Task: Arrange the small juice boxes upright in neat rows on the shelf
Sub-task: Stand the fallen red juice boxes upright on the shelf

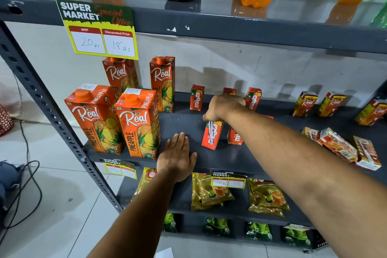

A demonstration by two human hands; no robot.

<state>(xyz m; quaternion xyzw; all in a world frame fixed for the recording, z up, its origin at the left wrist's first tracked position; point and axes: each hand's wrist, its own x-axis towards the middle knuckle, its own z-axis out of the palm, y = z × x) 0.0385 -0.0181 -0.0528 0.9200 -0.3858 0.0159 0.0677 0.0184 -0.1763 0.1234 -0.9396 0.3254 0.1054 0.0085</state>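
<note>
The shelf point(184, 119) is partly sorted. Beside the tall pineapple cartons point(117, 119), three small red juice boxes point(196, 98) stand upright in a back row, and three more boxes point(305, 103) stand far right. A front row is only begun: one box point(234, 137) stands there, and the right hand point(222, 107) pinches the top of a tilted box point(211, 135), setting it alongside. The left hand point(178, 153) lies flat, fingers together, on the shelf edge. A fallen pile point(343, 148) at right remains to be stood up.
</note>
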